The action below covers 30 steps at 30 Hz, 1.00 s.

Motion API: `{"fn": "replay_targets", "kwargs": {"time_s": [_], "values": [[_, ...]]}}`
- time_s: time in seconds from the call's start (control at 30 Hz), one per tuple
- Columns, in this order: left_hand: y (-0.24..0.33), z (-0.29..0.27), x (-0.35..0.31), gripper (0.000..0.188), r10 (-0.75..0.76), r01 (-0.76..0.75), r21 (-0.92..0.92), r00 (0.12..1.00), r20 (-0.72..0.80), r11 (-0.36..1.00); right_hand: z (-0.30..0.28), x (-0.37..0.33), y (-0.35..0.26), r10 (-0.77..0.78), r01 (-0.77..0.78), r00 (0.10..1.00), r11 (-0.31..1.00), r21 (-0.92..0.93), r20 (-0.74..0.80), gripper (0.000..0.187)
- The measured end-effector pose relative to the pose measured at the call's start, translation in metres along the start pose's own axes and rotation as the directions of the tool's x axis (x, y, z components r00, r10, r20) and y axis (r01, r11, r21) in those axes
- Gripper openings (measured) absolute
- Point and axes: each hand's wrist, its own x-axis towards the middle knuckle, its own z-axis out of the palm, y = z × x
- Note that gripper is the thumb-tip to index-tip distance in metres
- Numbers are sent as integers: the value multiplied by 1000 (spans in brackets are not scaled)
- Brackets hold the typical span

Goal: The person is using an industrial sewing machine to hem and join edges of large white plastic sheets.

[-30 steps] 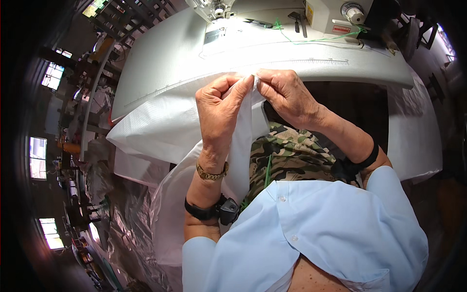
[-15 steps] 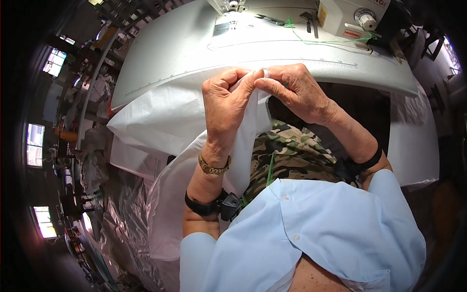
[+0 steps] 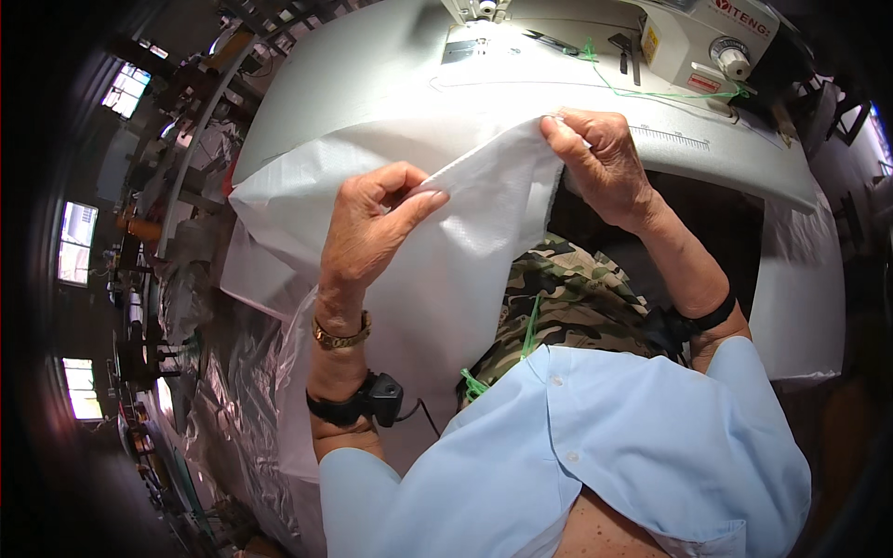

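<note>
A white woven sack (image 3: 465,260) hangs from the front edge of the sewing table down over my lap. My left hand (image 3: 377,228) pinches its top edge on the left, fingers closed on the fabric. My right hand (image 3: 600,163) grips the same edge further right, near the table's front. The stretch of edge between the two hands is pulled fairly taut. More of the white material (image 3: 298,186) lies spread on the table to the left of my left hand.
A white sewing machine (image 3: 688,42) stands at the back of the white table (image 3: 372,84), with green thread (image 3: 651,93) trailing across it. Crinkled clear plastic sheeting (image 3: 233,391) is heaped on the floor at my left. Racks and windows line the far left.
My hands, pinching the edge close together before, have drawn apart, left hand moving left and down, right hand to the right, spreading the sack's top edge between them.
</note>
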Motion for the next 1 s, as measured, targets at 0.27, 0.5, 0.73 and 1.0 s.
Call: {"fn": "replay_targets", "kwargs": {"time_s": [0.27, 0.5, 0.73, 1.0], "values": [[10, -16, -4, 6, 317, -129, 520, 903, -291, 844, -10, 5, -2, -287, 303, 952, 934, -190, 107, 20], [14, -43, 24, 10, 503, -441, 555, 863, 48, 705, -18, 3, -12, -324, 353, 926, 925, -142, 194, 10], [9, -51, 18, 5, 300, -330, 182, 938, 175, 926, -20, -1, 0, -36, 36, 997, 999, 2, 67, 27], [52, -21, 9, 25, 415, -392, 591, 904, 104, 705, -12, 8, -23, -213, 220, 975, 960, -175, 60, 27]]}}
